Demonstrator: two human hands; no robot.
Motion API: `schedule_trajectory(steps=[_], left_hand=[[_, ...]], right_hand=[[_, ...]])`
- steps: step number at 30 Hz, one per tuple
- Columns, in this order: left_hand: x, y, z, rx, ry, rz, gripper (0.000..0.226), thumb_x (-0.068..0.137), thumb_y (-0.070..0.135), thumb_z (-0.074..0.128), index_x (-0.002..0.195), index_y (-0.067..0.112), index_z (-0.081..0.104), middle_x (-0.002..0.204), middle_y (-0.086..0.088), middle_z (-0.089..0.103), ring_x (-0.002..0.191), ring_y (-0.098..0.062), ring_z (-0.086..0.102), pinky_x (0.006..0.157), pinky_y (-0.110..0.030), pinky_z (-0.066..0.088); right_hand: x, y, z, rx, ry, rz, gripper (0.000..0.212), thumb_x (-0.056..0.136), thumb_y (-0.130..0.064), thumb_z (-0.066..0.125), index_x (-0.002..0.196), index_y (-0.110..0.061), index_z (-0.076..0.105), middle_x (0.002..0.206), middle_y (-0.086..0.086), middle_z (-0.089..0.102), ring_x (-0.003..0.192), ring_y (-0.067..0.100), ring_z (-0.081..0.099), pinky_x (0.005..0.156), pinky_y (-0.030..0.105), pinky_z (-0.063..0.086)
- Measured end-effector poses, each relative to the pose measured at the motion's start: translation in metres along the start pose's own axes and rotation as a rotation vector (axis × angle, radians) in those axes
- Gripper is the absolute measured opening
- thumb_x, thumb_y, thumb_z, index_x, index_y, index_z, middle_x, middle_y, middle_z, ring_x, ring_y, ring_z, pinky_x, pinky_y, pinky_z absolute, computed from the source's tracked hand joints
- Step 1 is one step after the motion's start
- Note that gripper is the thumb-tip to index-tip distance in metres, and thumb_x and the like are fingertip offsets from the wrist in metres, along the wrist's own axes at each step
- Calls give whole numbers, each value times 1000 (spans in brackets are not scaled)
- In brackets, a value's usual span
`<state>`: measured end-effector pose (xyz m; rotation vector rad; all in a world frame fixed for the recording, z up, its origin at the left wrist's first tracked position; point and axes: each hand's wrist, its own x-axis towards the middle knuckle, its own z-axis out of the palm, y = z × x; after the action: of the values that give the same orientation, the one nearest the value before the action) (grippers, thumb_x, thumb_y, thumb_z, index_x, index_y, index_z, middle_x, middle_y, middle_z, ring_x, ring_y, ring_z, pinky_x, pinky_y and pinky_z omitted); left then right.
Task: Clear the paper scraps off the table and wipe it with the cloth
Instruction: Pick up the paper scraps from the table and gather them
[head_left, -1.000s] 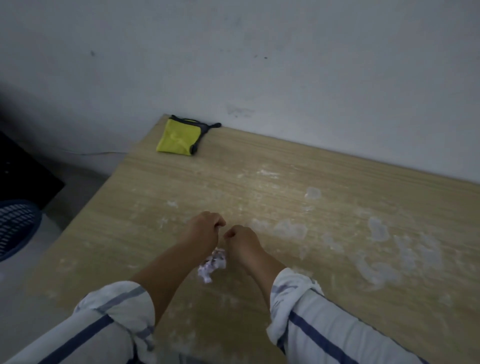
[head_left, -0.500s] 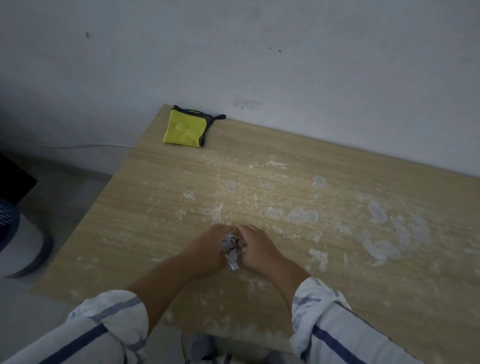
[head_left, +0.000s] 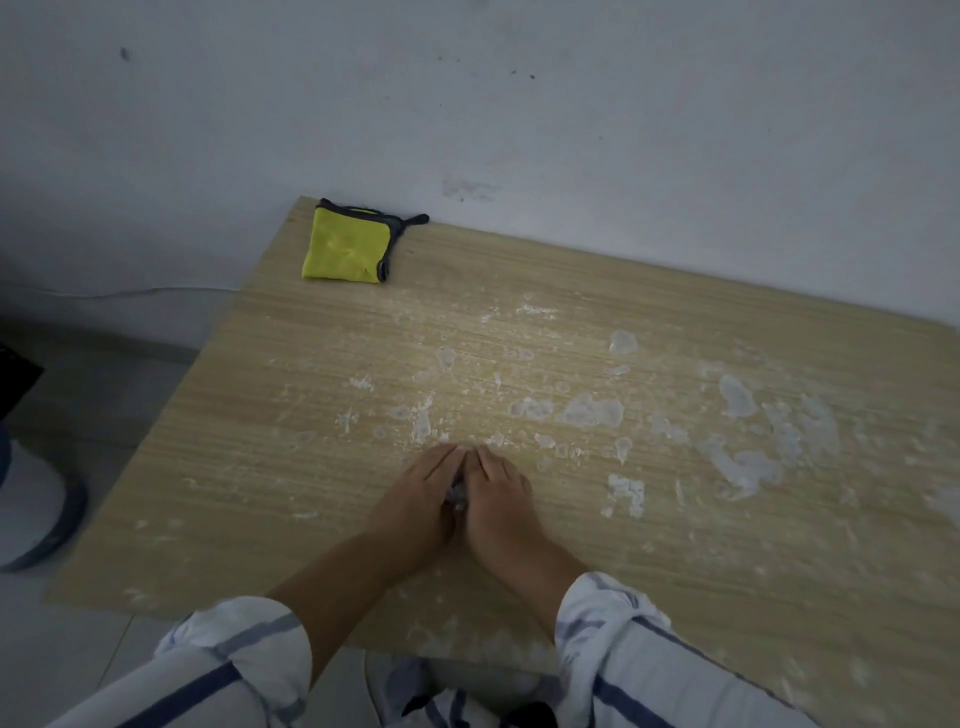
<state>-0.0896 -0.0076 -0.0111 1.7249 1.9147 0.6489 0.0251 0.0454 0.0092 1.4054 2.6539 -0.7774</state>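
Observation:
My left hand (head_left: 423, 499) and my right hand (head_left: 496, 499) lie side by side on the wooden table (head_left: 322, 415), near its front edge. Their fingers are fairly straight and the fingertips meet. A small wad of paper scraps (head_left: 458, 492) is pressed between the two hands and shows only in the narrow gap; most of it is hidden. A folded yellow cloth (head_left: 347, 251) with a dark edge lies at the table's far left corner, well away from both hands.
White smears and dried patches (head_left: 592, 410) cover the middle and right of the tabletop. A grey wall (head_left: 571, 130) runs along the table's far edge. On the floor at the left stands a white, blue-rimmed object (head_left: 36, 509).
The hands came down from holding the paper wad just above the table and closed together over it on the tabletop. The view has shifted, so the table sits lower and closer.

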Motion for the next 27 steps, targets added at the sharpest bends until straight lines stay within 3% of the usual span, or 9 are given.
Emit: schedule_trajectory(steps=[2, 5, 8, 12, 15, 18, 20, 23, 27], left_hand=[[-1, -3, 3, 41, 2, 33, 62, 85, 17, 42, 145, 13, 28, 152, -4, 29, 143, -17, 17, 118, -27, 7], [-2, 0, 5, 139, 2, 48, 69, 80, 33, 31, 146, 13, 26, 153, -3, 27, 144, -16, 11, 113, -27, -2], [-2, 4, 8, 232, -23, 33, 76, 76, 43, 22, 146, 12, 27, 153, -5, 27, 144, -22, 15, 113, -32, 0], [1, 16, 12, 413, -1, 46, 61, 76, 36, 37, 131, 11, 48, 135, -10, 54, 129, -29, 46, 113, -43, 24], [0, 34, 22, 412, -1, 123, 55, 76, 29, 40, 128, 12, 45, 132, -9, 57, 129, -28, 45, 111, -45, 18], [0, 52, 36, 442, -51, 151, 60, 72, 26, 39, 129, 12, 52, 130, -7, 59, 129, -27, 46, 112, -46, 10], [1, 62, 45, 472, -84, 149, 61, 71, 28, 38, 127, 11, 55, 130, -7, 59, 127, -27, 49, 110, -49, 10], [4, 72, 58, 519, -109, 158, 62, 75, 33, 37, 132, 12, 45, 133, -6, 57, 129, -27, 47, 109, -54, 9], [10, 74, 64, 557, -129, 57, 59, 84, 43, 33, 127, 9, 56, 132, -8, 58, 128, -27, 48, 109, -59, 1]], right_hand=[[-3, 5, -2, 11, -17, 3, 58, 97, -16, 35, 148, -15, 9, 158, 5, 1, 144, 25, 7, 117, 36, 8], [-8, 11, -8, 101, -28, 1, 62, 95, -5, 34, 148, -13, 4, 158, 4, -9, 145, 21, 0, 115, 29, 7], [-10, 19, -12, 138, 34, -1, 60, 93, -4, 37, 148, -12, 13, 158, 6, 8, 144, 20, 10, 116, 29, 12], [-9, 37, -17, 139, 145, 19, 46, 93, -11, 45, 139, -6, 39, 147, 11, 38, 137, 25, 31, 114, 35, 24], [-9, 56, -21, 115, 231, 92, 35, 93, -19, 48, 123, -4, 57, 132, 13, 53, 124, 31, 45, 107, 41, 34], [-12, 75, -27, 64, 263, 183, 28, 92, -17, 49, 115, -10, 62, 128, 5, 54, 122, 25, 44, 101, 39, 31], [-14, 87, -32, 42, 262, 225, 30, 90, -16, 48, 118, -15, 60, 131, 1, 50, 124, 22, 39, 99, 38, 29], [-12, 98, -38, 38, 223, 250, 35, 90, -19, 47, 125, -19, 55, 134, 0, 45, 125, 21, 36, 101, 38, 28], [-5, 103, -40, -9, 169, 227, 39, 92, -26, 44, 130, -20, 50, 137, 2, 42, 127, 24, 33, 104, 40, 27]])
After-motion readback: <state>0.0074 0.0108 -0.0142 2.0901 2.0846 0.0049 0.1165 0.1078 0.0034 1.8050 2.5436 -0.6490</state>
